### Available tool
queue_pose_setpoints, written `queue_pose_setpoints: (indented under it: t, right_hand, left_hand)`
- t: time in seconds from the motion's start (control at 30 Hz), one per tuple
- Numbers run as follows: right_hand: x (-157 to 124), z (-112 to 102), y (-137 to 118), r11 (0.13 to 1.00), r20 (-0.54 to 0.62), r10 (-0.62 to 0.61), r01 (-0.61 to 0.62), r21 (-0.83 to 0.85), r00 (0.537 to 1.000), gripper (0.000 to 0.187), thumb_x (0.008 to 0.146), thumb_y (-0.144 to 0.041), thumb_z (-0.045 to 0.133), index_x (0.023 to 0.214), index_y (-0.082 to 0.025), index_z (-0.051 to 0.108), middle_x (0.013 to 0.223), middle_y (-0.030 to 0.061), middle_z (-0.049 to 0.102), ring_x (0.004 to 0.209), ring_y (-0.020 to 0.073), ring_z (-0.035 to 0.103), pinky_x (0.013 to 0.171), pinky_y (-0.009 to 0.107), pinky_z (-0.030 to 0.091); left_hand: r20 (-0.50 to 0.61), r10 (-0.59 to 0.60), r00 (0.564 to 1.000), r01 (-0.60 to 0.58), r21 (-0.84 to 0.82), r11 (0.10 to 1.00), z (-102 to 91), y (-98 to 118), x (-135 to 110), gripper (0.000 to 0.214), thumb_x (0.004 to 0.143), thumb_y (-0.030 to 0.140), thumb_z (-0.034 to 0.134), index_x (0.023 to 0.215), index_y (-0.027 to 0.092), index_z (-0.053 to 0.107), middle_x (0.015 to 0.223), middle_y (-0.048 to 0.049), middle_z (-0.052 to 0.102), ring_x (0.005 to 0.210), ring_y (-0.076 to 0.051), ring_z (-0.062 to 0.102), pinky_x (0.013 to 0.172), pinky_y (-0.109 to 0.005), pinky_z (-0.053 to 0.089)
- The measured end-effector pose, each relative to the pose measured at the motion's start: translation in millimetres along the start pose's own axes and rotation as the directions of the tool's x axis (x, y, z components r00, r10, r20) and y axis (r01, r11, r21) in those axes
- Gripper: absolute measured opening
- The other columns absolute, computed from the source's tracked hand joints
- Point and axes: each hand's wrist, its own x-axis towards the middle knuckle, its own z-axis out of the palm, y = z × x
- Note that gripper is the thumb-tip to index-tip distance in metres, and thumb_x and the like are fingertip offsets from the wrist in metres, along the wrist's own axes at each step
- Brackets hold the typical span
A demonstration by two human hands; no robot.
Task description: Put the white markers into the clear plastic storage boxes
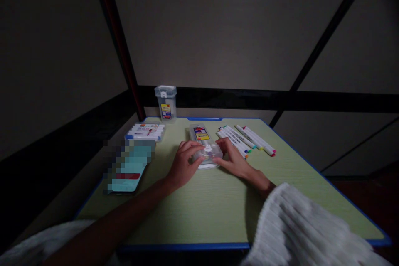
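Note:
A clear plastic storage box with a yellow and blue label lies on its back on the table, its lidded end with a white latch toward me. My left hand grips the left side of that end, thumb low and fingers over the top. On the opposite side, my right hand holds the box with thumb and fingers bent round its corner. Whether the latch is fastened I cannot make out. Several white markers with coloured ends lie in a loose row just right of the box.
Another clear box stands upright at the back left. In front of it lies a flat case of white markers. A phone-like device, partly pixelated, rests at the left edge. The green tabletop has a blue rim; walls rise behind and left.

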Motion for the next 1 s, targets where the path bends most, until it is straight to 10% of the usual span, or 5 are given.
queue_pose_setpoints:
  t: [0.27, 0.5, 0.77, 1.0]
  right_hand:
    - [4.1, 4.9, -1.6, 0.995, 0.025, 0.09, -0.088, -0.044, 0.996, 0.031, 0.07, -0.045, 0.058, 0.071, -0.019, 0.04, 0.065, -0.0018, 0.042, 0.059, 0.0137, 0.041, 0.05, 0.026, 0.032]
    - [4.9, 4.3, 0.9, 0.963, -0.023, 0.058, -0.05, 0.264, 0.998, 0.032, 0.071, -0.039, 0.059, 0.095, -0.02, 0.048, 0.112, 0.0086, 0.039, 0.104, 0.0227, 0.039, 0.068, 0.03, 0.042]
    - [10.6, 4.2, -0.8, 0.604, -0.091, 0.233, -0.071, 0.794, 0.968, 0.023, 0.067, -0.034, 0.065, 0.075, -0.022, 0.047, 0.088, -0.0015, 0.05, 0.073, 0.0122, 0.047, 0.06, 0.024, 0.038]
    - [9.4, -7.6, -9.4, 0.399, -0.054, 0.284, -0.067, 0.915, 0.957, 0.028, 0.058, -0.033, 0.072, 0.075, -0.022, 0.054, 0.093, -0.0002, 0.056, 0.068, 0.0118, 0.051, 0.057, 0.023, 0.041]
  left_hand:
    - [-0.036, -0.028, 0.999, 0.026, -0.035, 0.999, 0.0, 0.8, 1.2, 0.024, 0.067, 0.01, 0.061, 0.089, 0.017, 0.062, 0.092, -0.0062, 0.061, 0.09, -0.019, 0.051, 0.065, -0.028, 0.043]
    - [0.023, -0.11, 0.994, 0.112, -0.217, 0.97, -2.6, -4.5, 4.7, 0.029, 0.068, 0.015, 0.059, 0.097, 0.016, 0.061, 0.103, -0.008, 0.058, 0.09, -0.018, 0.054, 0.062, -0.024, 0.043]
    - [0.041, 0.006, 0.999, 0.003, -0.217, 0.976, -8.7, 2.4, 4.4, 0.05, 0.066, 0.019, 0.063, 0.115, 0.02, 0.052, 0.118, -0.0095, 0.051, 0.103, -0.022, 0.05, 0.08, -0.033, 0.044]
    - [0.06, 0.148, 0.987, -0.153, 0.101, 0.983, -11.3, -12.0, 7.0, 0.074, 0.063, 0.025, 0.069, 0.129, 0.026, 0.036, 0.128, -0.0105, 0.043, 0.118, -0.026, 0.037, 0.098, -0.047, 0.031]
